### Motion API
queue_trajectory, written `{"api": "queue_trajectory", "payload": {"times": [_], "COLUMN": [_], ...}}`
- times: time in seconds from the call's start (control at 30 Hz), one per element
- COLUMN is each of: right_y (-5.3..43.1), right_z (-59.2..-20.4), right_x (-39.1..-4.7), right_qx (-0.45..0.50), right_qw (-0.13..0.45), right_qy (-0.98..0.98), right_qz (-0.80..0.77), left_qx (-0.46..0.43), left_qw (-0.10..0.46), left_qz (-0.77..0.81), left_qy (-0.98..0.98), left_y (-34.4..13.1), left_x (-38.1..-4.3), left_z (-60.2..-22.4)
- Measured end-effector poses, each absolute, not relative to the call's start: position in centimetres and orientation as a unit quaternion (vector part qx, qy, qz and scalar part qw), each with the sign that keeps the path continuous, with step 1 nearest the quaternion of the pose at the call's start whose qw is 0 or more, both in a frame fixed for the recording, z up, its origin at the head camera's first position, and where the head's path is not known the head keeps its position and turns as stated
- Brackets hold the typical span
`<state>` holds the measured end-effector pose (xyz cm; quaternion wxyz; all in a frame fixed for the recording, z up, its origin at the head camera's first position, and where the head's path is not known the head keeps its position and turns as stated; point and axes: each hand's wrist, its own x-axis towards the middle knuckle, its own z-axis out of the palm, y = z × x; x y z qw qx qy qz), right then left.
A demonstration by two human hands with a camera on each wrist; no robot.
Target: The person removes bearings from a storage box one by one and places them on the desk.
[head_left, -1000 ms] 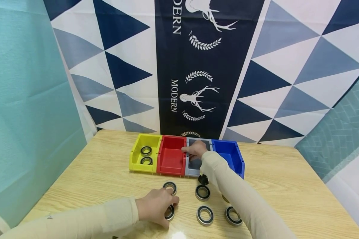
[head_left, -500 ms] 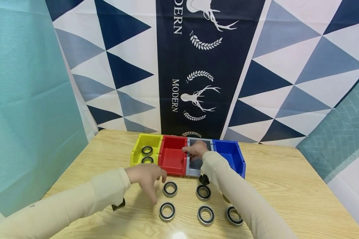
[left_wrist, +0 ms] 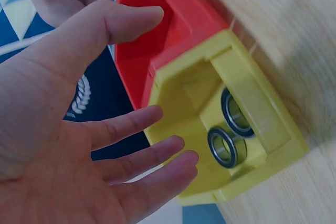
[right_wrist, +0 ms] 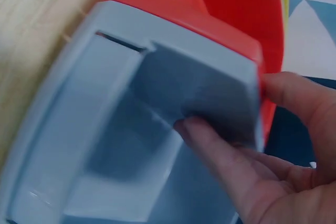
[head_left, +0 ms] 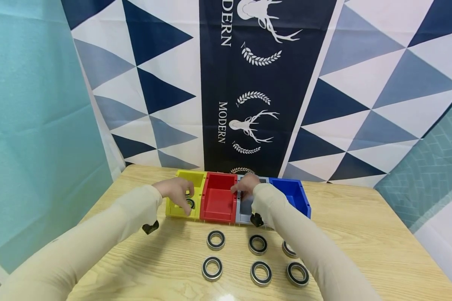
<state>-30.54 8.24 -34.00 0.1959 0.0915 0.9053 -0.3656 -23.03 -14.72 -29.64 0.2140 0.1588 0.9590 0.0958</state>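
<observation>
My left hand (head_left: 175,191) is over the yellow bin (left_wrist: 194,74), fingers spread and nothing in them. Inside that bin are two bearings, each a black-and-silver ring (left_wrist: 241,148), partly covered by the hand in the head view. With the right hand (head_left: 246,184) I pinch the side wall of the grey bin (right_wrist: 105,108) where it meets the red bin (right_wrist: 239,3); the thumb lies on the red side, the fingers inside the grey one. Several more bearings lie in rows on the table, among them a front-left bearing (head_left: 205,268).
A blue bin (head_left: 299,196) closes the row of joined bins at the right. The wooden table (head_left: 361,234) reaches back to a patterned cloth (head_left: 165,133). My right sleeve (head_left: 305,234) passes close over the right-hand bearings. Black wrist devices (head_left: 150,227) hang under both cuffs.
My left hand has left the bearings on the table's left and moved up and away to the yellow bin. The right hand stays at the grey bin's wall.
</observation>
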Motion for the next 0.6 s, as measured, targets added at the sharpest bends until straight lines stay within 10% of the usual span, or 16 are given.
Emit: {"api": "queue_trajectory", "payload": {"times": [0.33,0.6], "right_y": [6.6,4.0], "right_z": [-31.6,-32.4], "right_x": [-30.4,-29.8], "right_qx": [0.033,0.027], "right_qw": [0.04,0.026], "right_qy": [0.95,0.945], "right_qz": [-0.308,-0.326], "left_qx": [0.098,0.082], "left_qw": [0.23,0.24], "left_qz": [0.123,0.116], "left_qy": [0.96,0.96], "left_y": [-15.4,-15.5], "left_x": [-25.3,-25.9], "left_z": [-30.4,-31.2]}}
